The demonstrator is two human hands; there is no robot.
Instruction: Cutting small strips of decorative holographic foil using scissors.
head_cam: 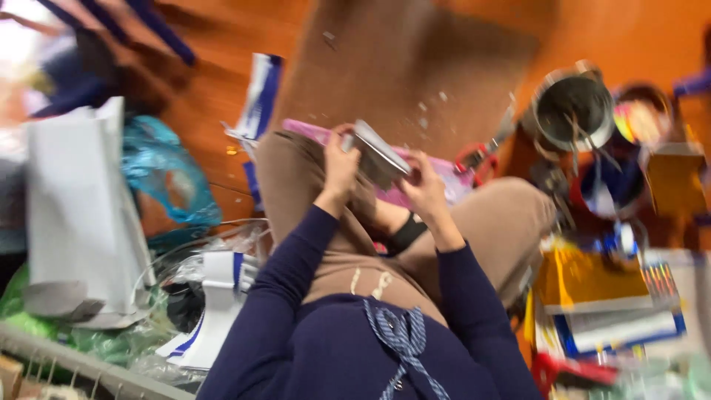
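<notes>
Head view, blurred by motion. At frame centre your left hand (339,169) and right hand (424,191) grip a flat grey card (379,157) between them, fingers closed on its opposite ends; the card is thin, stiff-looking and tilted, its pale upper edge running down toward the right. It sits above your knees, in front of a pink sheet (444,174) that lies across your lap. Your trousers (296,178) are soft tan cloth, your sleeves (289,274) dark navy knit.

Open room: the clearest stretch is the brown mat (400,59) in the upper centre, matte and dotted with small pale scraps, bounded by glossy orange wooden floor (215,89) on its left. Red-handled scissors (478,157) lie just right of the pink sheet. At upper right a round metal pot (574,111) holds thin sticks.

Left of the frame is crowded: a stiff white paper bag (78,207) stands upright, with a crinkled blue plastic bag (167,178) beside it. At lower right, a stack of yellow and blue-edged packets (600,296) closes in near your right knee. A wire rack edge (67,359) crosses the lower left corner
</notes>
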